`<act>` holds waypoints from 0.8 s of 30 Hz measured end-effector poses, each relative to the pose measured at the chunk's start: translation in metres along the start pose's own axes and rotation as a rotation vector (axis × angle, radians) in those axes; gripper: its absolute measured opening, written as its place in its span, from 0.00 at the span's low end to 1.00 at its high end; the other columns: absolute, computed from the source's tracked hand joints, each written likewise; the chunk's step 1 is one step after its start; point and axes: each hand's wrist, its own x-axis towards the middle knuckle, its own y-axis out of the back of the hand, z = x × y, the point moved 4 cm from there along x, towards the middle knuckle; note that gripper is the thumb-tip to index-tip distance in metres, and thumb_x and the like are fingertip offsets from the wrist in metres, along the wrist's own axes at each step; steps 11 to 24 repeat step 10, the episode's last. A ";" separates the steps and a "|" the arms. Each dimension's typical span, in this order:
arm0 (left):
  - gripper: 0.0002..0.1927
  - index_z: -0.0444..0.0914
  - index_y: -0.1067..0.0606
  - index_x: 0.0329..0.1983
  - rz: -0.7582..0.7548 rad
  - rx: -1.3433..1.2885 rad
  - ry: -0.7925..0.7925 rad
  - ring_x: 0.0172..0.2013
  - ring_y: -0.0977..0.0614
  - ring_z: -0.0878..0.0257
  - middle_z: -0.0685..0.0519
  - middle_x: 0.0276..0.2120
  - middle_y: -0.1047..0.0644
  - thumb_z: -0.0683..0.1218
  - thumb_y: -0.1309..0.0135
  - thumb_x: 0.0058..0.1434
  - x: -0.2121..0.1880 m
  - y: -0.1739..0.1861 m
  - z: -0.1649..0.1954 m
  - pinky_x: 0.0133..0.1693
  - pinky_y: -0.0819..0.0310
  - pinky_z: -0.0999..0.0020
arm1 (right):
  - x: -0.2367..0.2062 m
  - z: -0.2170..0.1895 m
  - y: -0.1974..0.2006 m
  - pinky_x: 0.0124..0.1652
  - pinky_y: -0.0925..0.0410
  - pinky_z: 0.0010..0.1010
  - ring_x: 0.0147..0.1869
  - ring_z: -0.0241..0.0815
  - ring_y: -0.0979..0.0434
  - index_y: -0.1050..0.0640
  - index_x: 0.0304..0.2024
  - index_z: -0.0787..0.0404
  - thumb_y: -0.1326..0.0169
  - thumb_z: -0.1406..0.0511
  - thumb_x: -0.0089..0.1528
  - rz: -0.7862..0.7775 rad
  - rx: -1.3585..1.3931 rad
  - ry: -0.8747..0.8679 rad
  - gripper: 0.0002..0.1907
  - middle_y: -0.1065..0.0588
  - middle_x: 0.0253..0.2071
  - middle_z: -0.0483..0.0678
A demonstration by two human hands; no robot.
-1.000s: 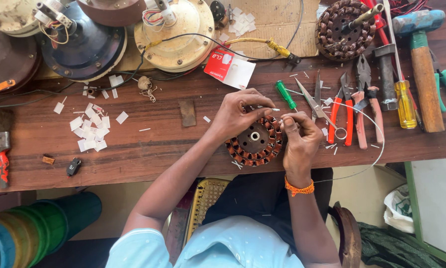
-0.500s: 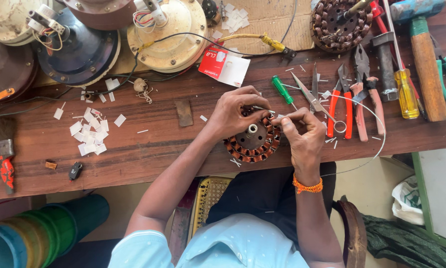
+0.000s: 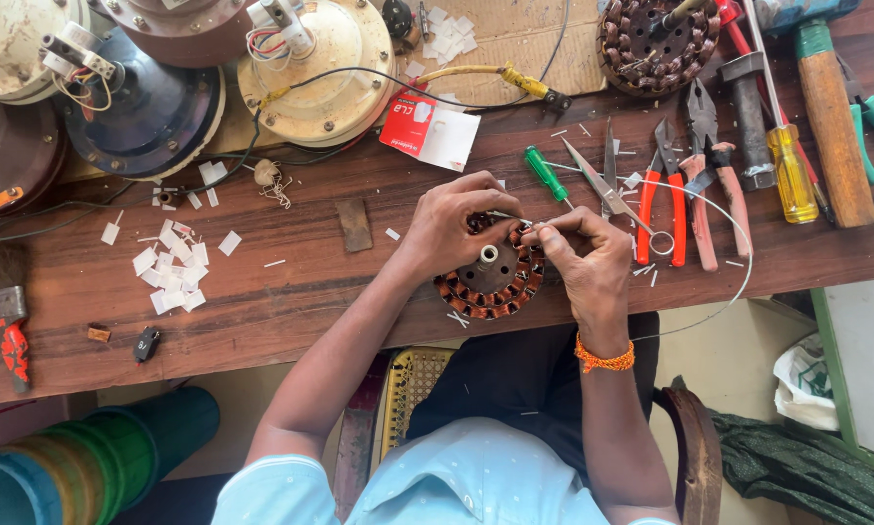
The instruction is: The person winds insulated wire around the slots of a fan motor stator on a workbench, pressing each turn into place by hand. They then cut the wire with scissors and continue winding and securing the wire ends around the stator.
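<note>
Stator (image 3: 490,282), copper-wound, round, with a pale centre shaft: lies flat at the near edge of the wooden bench (image 3: 291,292), centre of the frame, close to the person's body so both hands reach it without stretching.

Left hand (image 3: 452,226): fingers curled over the stator's upper left rim, gripping it — apparently to keep it from turning while the other hand works.

Right hand (image 3: 588,258): closed in a pinch at the stator's upper right edge, thumb and fingertips meeting on something thin and pale; what exactly is pinched is too small to tell. An orange thread band sits on this wrist.

Thin wire (image 3: 738,243): loops out to the right of the right hand and curves back toward the bench edge.

Hand tools, right of centre, fanned within the right hand's reach: green-handled screwdriver (image 3: 546,173), scissors (image 3: 602,190), red-handled pliers (image 3: 663,199), yellow-handled screwdriver (image 3: 789,170), wooden-handled hammer (image 3: 831,117).

Second stator (image 3: 656,39): upper right, set back from the work.

Fan motor housings (image 3: 311,73): upper left, pushed to the far side — wires trailing.

White paper slips (image 3: 173,267): scattered left of centre.

Brush (image 3: 4,301): far left edge.
</note>
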 end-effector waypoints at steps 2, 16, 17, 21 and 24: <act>0.08 0.42 0.18 0.40 0.007 0.001 -0.013 0.39 0.15 0.58 0.55 0.38 0.20 0.44 0.34 0.57 0.000 0.000 0.001 0.41 0.21 0.64 | 0.000 0.000 0.001 0.49 0.24 0.26 0.43 0.37 0.17 0.21 0.38 0.69 0.43 0.72 0.66 0.002 -0.009 -0.002 0.04 0.18 0.38 0.52; 0.10 0.43 0.18 0.42 0.006 0.014 -0.024 0.40 0.15 0.57 0.55 0.39 0.20 0.45 0.34 0.56 -0.001 -0.001 0.000 0.42 0.20 0.64 | 0.000 0.000 0.001 0.48 0.25 0.26 0.43 0.37 0.17 0.18 0.41 0.69 0.39 0.70 0.66 -0.015 -0.120 0.020 0.06 0.19 0.37 0.50; 0.10 0.43 0.18 0.42 0.006 0.014 -0.024 0.40 0.15 0.57 0.55 0.39 0.20 0.45 0.34 0.56 -0.001 -0.001 0.000 0.42 0.20 0.64 | 0.000 0.000 0.001 0.48 0.25 0.26 0.43 0.37 0.17 0.18 0.41 0.69 0.39 0.70 0.66 -0.015 -0.120 0.020 0.06 0.19 0.37 0.50; 0.10 0.43 0.18 0.42 0.006 0.014 -0.024 0.40 0.15 0.57 0.55 0.39 0.20 0.45 0.34 0.56 -0.001 -0.001 0.000 0.42 0.20 0.64 | 0.000 0.000 0.001 0.48 0.25 0.26 0.43 0.37 0.17 0.18 0.41 0.69 0.39 0.70 0.66 -0.015 -0.120 0.020 0.06 0.19 0.37 0.50; 0.10 0.43 0.18 0.42 0.006 0.014 -0.024 0.40 0.15 0.57 0.55 0.39 0.20 0.45 0.34 0.56 -0.001 -0.001 0.000 0.42 0.20 0.64 | 0.000 0.000 0.001 0.48 0.25 0.26 0.43 0.37 0.17 0.18 0.41 0.69 0.39 0.70 0.66 -0.015 -0.120 0.020 0.06 0.19 0.37 0.50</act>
